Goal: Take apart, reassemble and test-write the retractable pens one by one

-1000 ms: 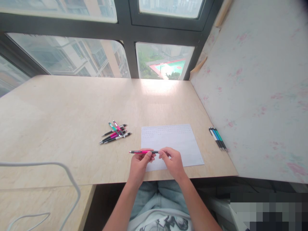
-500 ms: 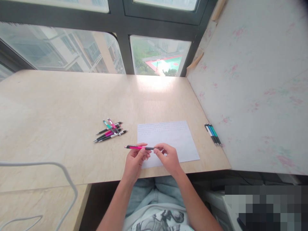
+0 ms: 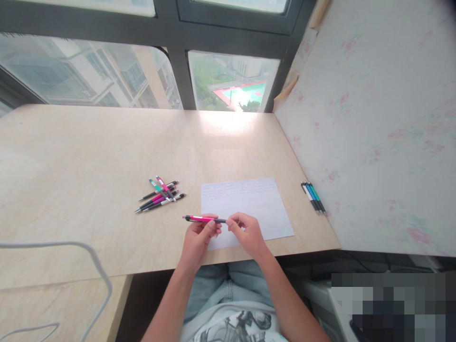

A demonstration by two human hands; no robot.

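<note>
A pink and black pen [image 3: 199, 219] lies level between my two hands, above the near edge of a sheet of paper [image 3: 245, 199]. My left hand [image 3: 201, 235] grips its barrel between thumb and fingers. At the dark tip end, my right hand [image 3: 245, 230] closes thumb and fingertips on the pen; the tip itself is hidden by the fingers. Rows of handwriting cover the top of the sheet. Left of the paper is a loose pile of several pens [image 3: 160, 195] in black, pink, purple, green and white.
Several pens [image 3: 313, 198] lie side by side at the right, against the flowered wall [image 3: 374, 142]. A grey cable [image 3: 96, 259] loops over the left front of the wooden desk [image 3: 89, 156]. Windows stand behind the desk.
Both hands hold the pen much as before. The whole view has shifted slightly, with things appearing a little further left.
</note>
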